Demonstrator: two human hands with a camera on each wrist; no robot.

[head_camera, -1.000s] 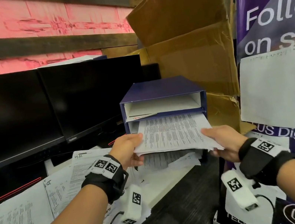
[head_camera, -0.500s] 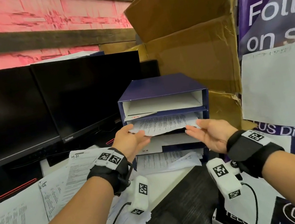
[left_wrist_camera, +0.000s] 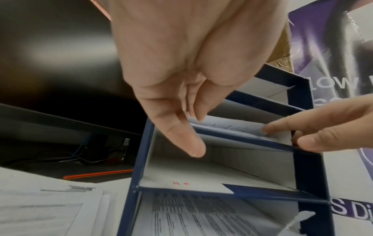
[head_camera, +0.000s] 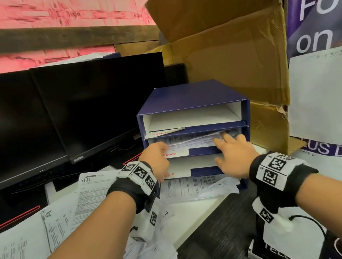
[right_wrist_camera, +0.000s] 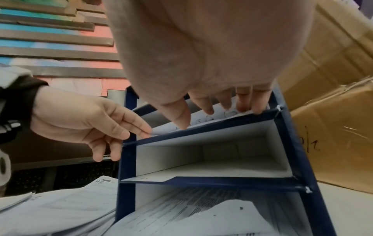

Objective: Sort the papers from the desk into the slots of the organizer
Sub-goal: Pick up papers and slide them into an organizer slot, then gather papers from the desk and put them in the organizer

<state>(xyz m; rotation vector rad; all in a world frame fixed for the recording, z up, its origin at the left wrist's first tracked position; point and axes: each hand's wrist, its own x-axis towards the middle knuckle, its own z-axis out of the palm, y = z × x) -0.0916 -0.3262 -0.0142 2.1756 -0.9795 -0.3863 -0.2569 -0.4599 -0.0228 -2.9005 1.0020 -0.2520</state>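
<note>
1. The sheaf of printed papers [head_camera: 192,140] lies in the second slot from the top of the blue organizer [head_camera: 189,94], above a tab lettered in red; its front edge sits at the slot's mouth.
2. The left hand [head_camera: 156,160] is at the left end of that slot; in the left wrist view its fingers [left_wrist_camera: 198,115] are straight and close together, tips on the papers' near edge.
3. The right hand [head_camera: 234,155] is at the right end, its fingers [right_wrist_camera: 201,103] spread apart and extended, tips resting on the sheaf's front edge, curled round nothing.
4. The slot below holds only a white tab marked in red; the bottom slot holds printed sheets [head_camera: 195,187] that spill forward onto the counter [head_camera: 193,213].
5. More loose papers [head_camera: 15,243] cover the counter to the left, one headed "H.R.".
6. Two dark monitors [head_camera: 49,113] stand left of the organizer; a cardboard box [head_camera: 231,51] is behind it and a purple banner [head_camera: 327,12] to the right.
</note>
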